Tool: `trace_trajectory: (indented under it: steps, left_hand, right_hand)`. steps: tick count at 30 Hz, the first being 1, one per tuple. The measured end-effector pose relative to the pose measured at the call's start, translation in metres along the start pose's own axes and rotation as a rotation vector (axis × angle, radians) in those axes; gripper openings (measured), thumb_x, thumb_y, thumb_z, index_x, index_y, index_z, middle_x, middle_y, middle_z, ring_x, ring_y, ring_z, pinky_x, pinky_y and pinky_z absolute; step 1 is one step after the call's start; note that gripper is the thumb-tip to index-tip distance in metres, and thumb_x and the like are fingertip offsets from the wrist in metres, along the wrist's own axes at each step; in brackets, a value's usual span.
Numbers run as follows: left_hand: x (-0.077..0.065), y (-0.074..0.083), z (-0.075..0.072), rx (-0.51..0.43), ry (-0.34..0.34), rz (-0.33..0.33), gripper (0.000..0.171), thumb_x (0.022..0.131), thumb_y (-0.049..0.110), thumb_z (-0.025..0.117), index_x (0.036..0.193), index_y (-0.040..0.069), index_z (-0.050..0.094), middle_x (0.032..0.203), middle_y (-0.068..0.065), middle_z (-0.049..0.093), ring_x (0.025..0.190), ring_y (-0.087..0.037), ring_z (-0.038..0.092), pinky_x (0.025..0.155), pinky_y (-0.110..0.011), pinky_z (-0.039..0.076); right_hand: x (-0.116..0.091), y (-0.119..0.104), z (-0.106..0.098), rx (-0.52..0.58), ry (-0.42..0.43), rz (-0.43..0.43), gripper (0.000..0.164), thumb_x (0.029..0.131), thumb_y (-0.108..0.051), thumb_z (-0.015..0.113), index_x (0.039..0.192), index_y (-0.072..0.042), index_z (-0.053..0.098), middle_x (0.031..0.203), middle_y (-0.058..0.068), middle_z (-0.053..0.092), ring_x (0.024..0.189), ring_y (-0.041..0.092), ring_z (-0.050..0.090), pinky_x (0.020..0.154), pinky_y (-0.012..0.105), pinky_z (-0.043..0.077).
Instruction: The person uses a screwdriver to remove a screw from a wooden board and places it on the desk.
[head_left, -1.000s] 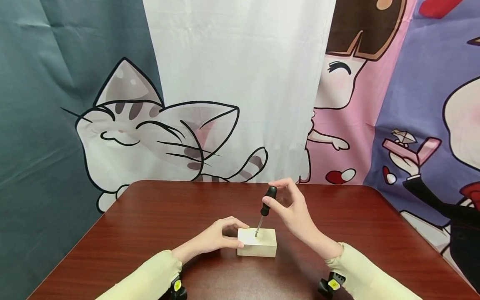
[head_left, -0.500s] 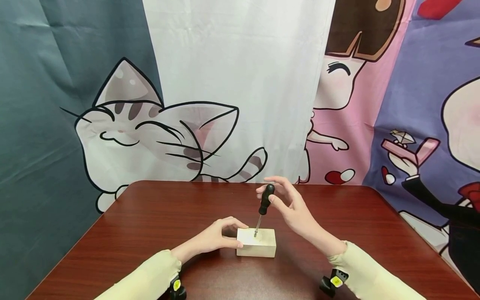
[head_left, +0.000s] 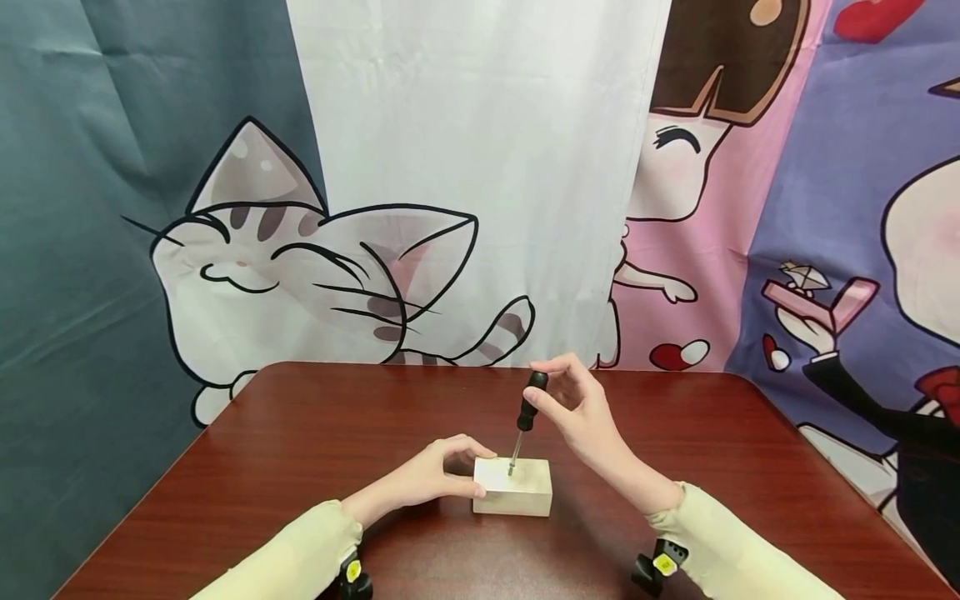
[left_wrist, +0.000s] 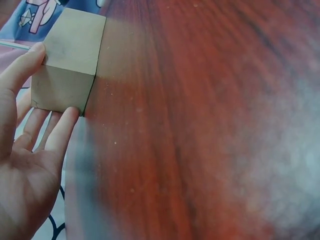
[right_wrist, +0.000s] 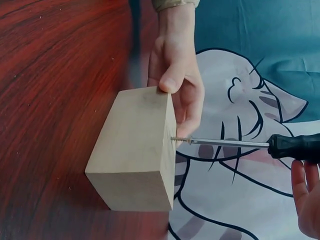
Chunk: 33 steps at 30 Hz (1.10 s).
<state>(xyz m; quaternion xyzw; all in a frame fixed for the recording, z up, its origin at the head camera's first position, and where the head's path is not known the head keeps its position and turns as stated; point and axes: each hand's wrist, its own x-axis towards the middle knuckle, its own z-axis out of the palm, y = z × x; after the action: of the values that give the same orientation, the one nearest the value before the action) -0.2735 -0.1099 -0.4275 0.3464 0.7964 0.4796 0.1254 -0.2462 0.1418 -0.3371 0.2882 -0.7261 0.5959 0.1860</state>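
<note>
A pale wooden block (head_left: 513, 502) lies on the table. My left hand (head_left: 431, 473) grips its left end, thumb on the near side and fingers at the back; the left wrist view shows fingertips against the end of the block (left_wrist: 70, 45). Into the block's top goes a screw (right_wrist: 180, 139), its shank partly showing. A screwdriver (head_left: 527, 415) with a black handle stands on the screw head, leaning slightly right. My right hand (head_left: 588, 417) pinches the upper handle between thumb and fingers. Only part of the right hand (right_wrist: 310, 210) appears in the right wrist view, beside the handle.
The reddish-brown wooden table (head_left: 337, 417) extends around the block on all sides. Behind it hangs a cloth backdrop (head_left: 480, 125) with cartoon figures. A small black camera (head_left: 352, 575) is strapped to each wrist.
Half a second ago the right fingers were spread off the handle; now they pinch it again. The handle has shifted slightly. My left hand and the block stay almost still.
</note>
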Motion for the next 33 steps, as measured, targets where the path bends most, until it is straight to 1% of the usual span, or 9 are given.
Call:
trace_trajectory:
  steps: [5,7,10,14,17,21,24,28,33]
  left_hand:
    - [0.000,0.001,-0.001,0.013,-0.005,0.009,0.041,0.086,0.028,0.078,0.125,0.026,0.064,0.120,0.004,0.065,0.104,-0.006,0.065,0.096,-0.024,0.049]
    - [0.000,0.002,-0.001,0.019,-0.007,0.009,0.041,0.086,0.028,0.077,0.125,0.026,0.064,0.121,0.004,0.064,0.104,-0.006,0.065,0.096,-0.024,0.049]
    - [0.000,0.003,-0.001,0.029,-0.009,0.003,0.041,0.086,0.029,0.077,0.125,0.026,0.064,0.120,0.005,0.064,0.104,-0.006,0.065,0.096,-0.024,0.049]
    - [0.001,0.003,-0.002,0.041,-0.011,-0.001,0.041,0.086,0.030,0.077,0.125,0.027,0.064,0.119,0.004,0.063,0.104,-0.006,0.065,0.095,-0.025,0.049]
    - [0.001,0.002,-0.002,0.044,-0.012,-0.003,0.041,0.086,0.030,0.077,0.125,0.028,0.064,0.119,0.004,0.063,0.105,-0.006,0.065,0.096,-0.025,0.049]
    - [0.001,0.002,-0.002,0.038,-0.016,-0.006,0.040,0.086,0.030,0.077,0.124,0.029,0.064,0.118,0.005,0.063,0.105,-0.006,0.065,0.096,-0.024,0.049]
    - [0.001,0.002,-0.002,0.036,-0.019,-0.005,0.040,0.086,0.030,0.077,0.124,0.029,0.064,0.119,0.005,0.063,0.105,-0.006,0.065,0.096,-0.025,0.050]
    - [0.001,0.002,-0.003,0.034,-0.018,0.007,0.040,0.087,0.029,0.077,0.125,0.025,0.064,0.119,0.000,0.064,0.105,-0.007,0.065,0.095,-0.026,0.050]
    - [0.001,0.002,-0.002,0.032,-0.021,0.006,0.040,0.087,0.029,0.077,0.125,0.024,0.064,0.119,0.000,0.064,0.105,-0.007,0.065,0.095,-0.025,0.050]
  right_hand:
    - [0.003,0.001,-0.006,0.010,-0.013,0.029,0.030,0.091,-0.004,0.069,0.119,-0.003,0.059,0.089,-0.007,0.067,0.081,0.005,0.066,0.077,0.022,0.054]
    - [0.003,0.001,-0.009,0.027,-0.029,0.037,0.030,0.091,-0.005,0.069,0.120,-0.005,0.060,0.093,-0.008,0.070,0.085,0.006,0.068,0.080,0.023,0.056]
    - [0.004,0.001,-0.010,0.079,-0.078,0.032,0.032,0.095,-0.006,0.064,0.126,-0.006,0.060,0.105,-0.004,0.072,0.097,0.010,0.071,0.085,0.030,0.058]
    - [0.005,0.001,-0.006,0.129,-0.107,0.010,0.032,0.099,-0.005,0.056,0.130,-0.002,0.052,0.117,0.010,0.069,0.107,0.019,0.071,0.085,0.038,0.059]
    - [0.004,0.001,0.000,0.108,-0.055,0.007,0.027,0.099,-0.004,0.056,0.126,-0.002,0.051,0.115,0.013,0.068,0.104,0.015,0.071,0.084,0.033,0.059]
    - [0.003,-0.007,0.007,0.016,0.056,0.054,0.030,0.091,-0.004,0.068,0.118,-0.006,0.056,0.098,0.002,0.064,0.075,0.010,0.067,0.070,0.023,0.055]
    - [0.005,-0.007,0.007,-0.035,0.099,0.069,0.034,0.086,-0.005,0.075,0.116,-0.007,0.058,0.088,-0.002,0.060,0.062,0.011,0.061,0.061,0.025,0.052]
    - [0.007,-0.001,0.003,-0.016,0.069,0.042,0.032,0.087,-0.008,0.075,0.115,-0.007,0.060,0.089,0.000,0.066,0.071,0.009,0.067,0.068,0.026,0.056]
    - [0.006,-0.001,0.001,0.014,-0.006,0.001,0.029,0.093,-0.006,0.067,0.121,-0.006,0.060,0.097,0.007,0.070,0.088,0.008,0.071,0.082,0.024,0.056]
